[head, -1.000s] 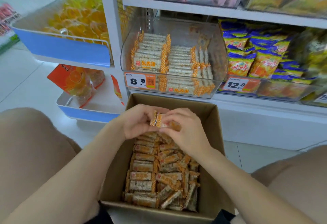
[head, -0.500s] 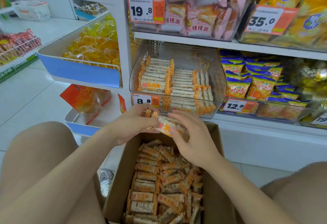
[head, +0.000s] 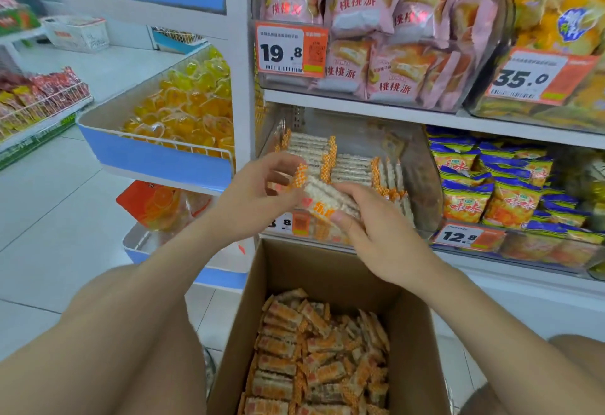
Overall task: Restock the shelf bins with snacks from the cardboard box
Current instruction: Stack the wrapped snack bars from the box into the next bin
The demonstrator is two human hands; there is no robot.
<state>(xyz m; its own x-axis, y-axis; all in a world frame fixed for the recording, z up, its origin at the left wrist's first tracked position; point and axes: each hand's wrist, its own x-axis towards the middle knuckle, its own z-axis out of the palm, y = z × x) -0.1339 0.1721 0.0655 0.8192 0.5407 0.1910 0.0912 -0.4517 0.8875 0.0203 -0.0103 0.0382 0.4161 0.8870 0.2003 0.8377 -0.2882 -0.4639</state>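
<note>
At the far left, a blue-fronted tray (head: 157,156) holds yellow jelly cups (head: 186,107). The left hand (head: 255,198) pinches the orange crimped end of a small stack of snack packets (head: 327,200), held in front of the clear shelf bin (head: 420,185) and above the near cardboard box (head: 327,270) of loose packets (head: 314,359). The right hand (head: 379,234) grips the stack's right side. Blue-and-yellow bags (head: 510,198) fill the neighbouring bin at the right.

We read three prices on the shelf: the 19.8 tag (head: 289,51) below pink bags (head: 360,5) marked 桃桃派, the 35.0 tag (head: 537,79), and the 12.8 tag (head: 465,237) below blue-and-yellow bags (head: 465,206) marked 咪咪. The half-covered tag (head: 284,223) on the bin (head: 420,185) of snack bars (head: 352,169) showed only ".8" clearly.
</note>
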